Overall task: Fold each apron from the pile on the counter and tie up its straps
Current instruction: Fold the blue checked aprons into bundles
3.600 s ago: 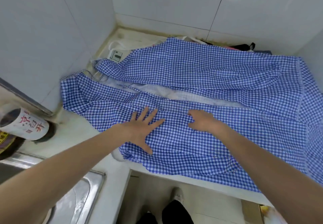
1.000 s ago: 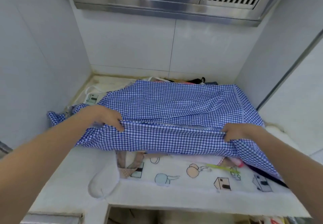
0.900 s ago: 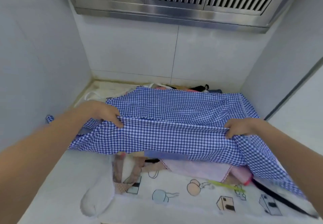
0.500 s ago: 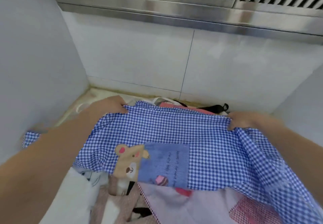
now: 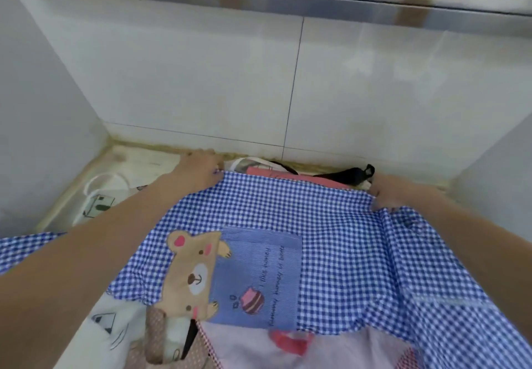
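Blue gingham apron (image 5: 331, 224) with bear pocket (image 5: 230, 276), left hand (image 5: 201, 167) and right hand (image 5: 388, 193) each pinching its far edge

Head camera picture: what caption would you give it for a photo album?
Both hands, left and right, pinch the far edge of a blue gingham apron with a bear pocket, spread over the pile.

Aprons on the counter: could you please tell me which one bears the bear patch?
The blue gingham apron, held at its far edge by both hands; the others lie beneath.
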Tool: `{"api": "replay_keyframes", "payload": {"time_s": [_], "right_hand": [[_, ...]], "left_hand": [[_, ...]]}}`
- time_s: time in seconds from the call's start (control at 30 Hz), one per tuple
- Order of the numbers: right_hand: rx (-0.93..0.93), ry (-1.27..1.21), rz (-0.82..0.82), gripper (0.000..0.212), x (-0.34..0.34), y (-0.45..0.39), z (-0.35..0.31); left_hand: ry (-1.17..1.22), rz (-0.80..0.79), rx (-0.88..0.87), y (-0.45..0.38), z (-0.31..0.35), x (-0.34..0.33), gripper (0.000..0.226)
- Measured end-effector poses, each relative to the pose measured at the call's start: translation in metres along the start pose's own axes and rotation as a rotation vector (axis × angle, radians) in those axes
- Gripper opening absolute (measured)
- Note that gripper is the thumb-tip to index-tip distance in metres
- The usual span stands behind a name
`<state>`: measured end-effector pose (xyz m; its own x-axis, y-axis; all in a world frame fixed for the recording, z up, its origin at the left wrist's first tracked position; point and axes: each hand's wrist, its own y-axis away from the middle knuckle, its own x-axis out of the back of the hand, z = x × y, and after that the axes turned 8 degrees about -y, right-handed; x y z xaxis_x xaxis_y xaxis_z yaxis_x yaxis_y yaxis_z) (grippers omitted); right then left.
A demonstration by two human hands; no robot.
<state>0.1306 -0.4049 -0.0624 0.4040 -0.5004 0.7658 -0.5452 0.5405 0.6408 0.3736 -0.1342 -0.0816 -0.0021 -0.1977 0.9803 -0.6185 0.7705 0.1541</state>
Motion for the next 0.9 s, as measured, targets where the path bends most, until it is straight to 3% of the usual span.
{"api": "replay_keyframes", "payload": {"time_s": [0.07, 0.13, 0.23, 0.33, 0.4, 0.5, 0.6, 0.7, 0.83, 0.9], "right_hand": [[-0.008, -0.016, 0.018, 0.041, -0.001, -0.004, 0.003], [0.003, -0.031, 0.046, 0.03, -0.001, -0.001, 0.005], [0.04, -0.007, 0.045, 0.029, -0.005, 0.006, 0.008], [-0.031, 0.021, -0.179, 0.063, -0.008, 0.019, 0.007], [-0.076, 0.116, -0.255, 0.049, -0.009, 0.024, 0.01], [-0.113, 0.274, -0.064, 0.02, -0.001, 0.029, 0.035], [-0.156, 0.247, 0.231, 0.026, 0.012, 0.022, 0.071], [-0.218, 0.291, 0.199, 0.018, 0.026, 0.023, 0.085], [-0.319, 0.4, 0.239, 0.038, 0.032, 0.027, 0.088], [-0.198, 0.356, 0.278, 0.042, 0.026, 0.023, 0.084]], "left_hand": [[0.117, -0.045, -0.218, -0.008, 0.019, -0.006, 0.039], [0.124, -0.119, -0.333, -0.017, 0.039, -0.01, 0.046], [0.109, -0.057, -0.294, -0.029, 0.06, -0.013, 0.028], [0.024, -0.036, -0.242, -0.035, 0.076, -0.01, 0.024], [0.01, 0.004, -0.197, -0.035, 0.079, -0.008, 0.025], [0.044, 0.011, -0.143, -0.037, 0.078, -0.009, 0.028], [0.039, 0.005, -0.12, -0.037, 0.073, -0.013, 0.029], [0.038, -0.028, -0.088, -0.04, 0.07, -0.019, 0.032], [-0.017, -0.051, -0.016, -0.042, 0.067, -0.02, 0.039], [0.003, -0.099, -0.037, -0.042, 0.07, -0.017, 0.036]]}}
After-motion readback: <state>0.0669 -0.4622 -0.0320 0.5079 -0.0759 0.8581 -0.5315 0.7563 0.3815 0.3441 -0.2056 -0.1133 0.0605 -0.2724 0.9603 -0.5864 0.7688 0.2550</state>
